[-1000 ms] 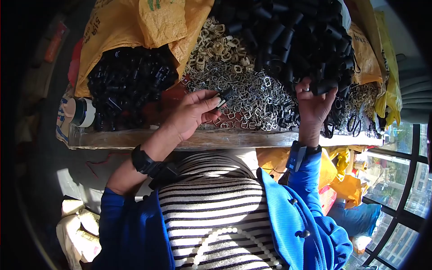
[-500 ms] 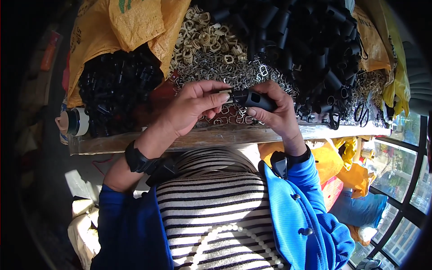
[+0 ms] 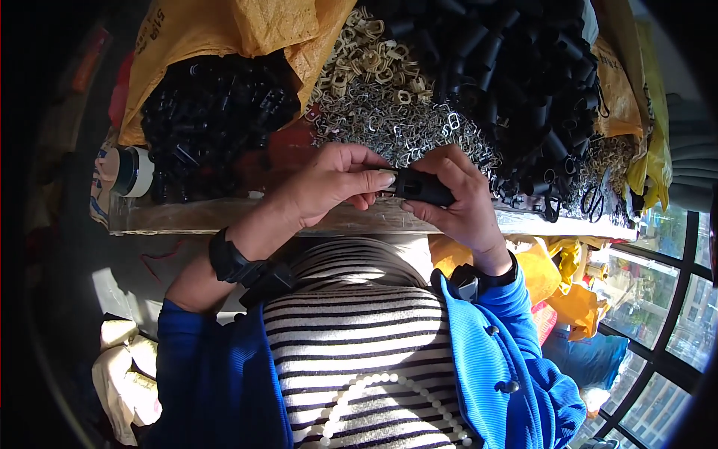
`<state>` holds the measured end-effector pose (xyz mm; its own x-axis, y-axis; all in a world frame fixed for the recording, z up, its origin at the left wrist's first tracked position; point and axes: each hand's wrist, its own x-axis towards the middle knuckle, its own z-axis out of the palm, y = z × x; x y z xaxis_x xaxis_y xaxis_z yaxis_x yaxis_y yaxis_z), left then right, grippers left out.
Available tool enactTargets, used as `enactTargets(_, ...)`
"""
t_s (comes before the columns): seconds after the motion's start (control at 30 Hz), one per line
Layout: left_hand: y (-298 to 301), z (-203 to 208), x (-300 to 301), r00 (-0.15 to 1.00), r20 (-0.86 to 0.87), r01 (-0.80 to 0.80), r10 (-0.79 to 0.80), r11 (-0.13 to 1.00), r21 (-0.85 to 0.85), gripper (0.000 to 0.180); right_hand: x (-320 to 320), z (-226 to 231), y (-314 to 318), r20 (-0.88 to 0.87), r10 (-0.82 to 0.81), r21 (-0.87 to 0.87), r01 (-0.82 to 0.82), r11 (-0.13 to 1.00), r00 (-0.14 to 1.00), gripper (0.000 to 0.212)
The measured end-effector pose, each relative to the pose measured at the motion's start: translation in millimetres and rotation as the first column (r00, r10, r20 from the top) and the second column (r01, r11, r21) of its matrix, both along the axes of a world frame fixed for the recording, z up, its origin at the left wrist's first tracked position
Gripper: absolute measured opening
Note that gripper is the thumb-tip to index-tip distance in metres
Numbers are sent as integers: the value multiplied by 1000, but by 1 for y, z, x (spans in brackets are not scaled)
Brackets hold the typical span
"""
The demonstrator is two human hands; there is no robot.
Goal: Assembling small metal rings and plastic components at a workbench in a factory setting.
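Note:
My right hand (image 3: 462, 191) is wrapped round a short black plastic tube (image 3: 428, 188), which has a cut-out opening near its left end. The tube lies sideways over the front of the workbench. At that left end, my left hand (image 3: 345, 183) pinches a small pale piece between thumb and fingers. Only a sliver of the piece shows, and its far side is hidden by the fingertips and the tube's mouth. Beyond both hands spreads a heap of small metal rings (image 3: 389, 123).
Cream plastic clips (image 3: 374, 56) are heaped behind the rings. Black tubes (image 3: 516, 82) pile up at the right. A yellow sack (image 3: 247, 30) spills black parts (image 3: 217, 112) at the left, near a round white-and-dark container (image 3: 137, 172). The bench edge (image 3: 187, 215) runs in front.
The gap between my hands has closed. The dark part that stuck out between the left fingers and the tube is no longer visible, and the tube's end now meets the left fingertips.

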<state>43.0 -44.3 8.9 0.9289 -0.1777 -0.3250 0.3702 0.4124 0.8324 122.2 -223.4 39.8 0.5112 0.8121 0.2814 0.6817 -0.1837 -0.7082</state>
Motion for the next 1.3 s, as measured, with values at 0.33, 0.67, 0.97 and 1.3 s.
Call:
enactTargets(0.33,5,15,-8,999,-34,0,4,993,115,23,-12,-18,12,-53,-20,148,27,989,998,39)
enactTargets(0.67,3,14,11,976,-141,191,-164,960,205,23,-3,-29,-2,-211,47,143,-17,990,976,39)
enactTargets(0.97,-26,7,28,987,-157,-25,42,994,107,36,18,-28,-25,-271,142,176,-96,980,952,61)
enactTargets(1.3,-32,15,19,997,-77,-27,30,999,37,59,30,-21,-15,-406,539,268,-468,842,738,79)
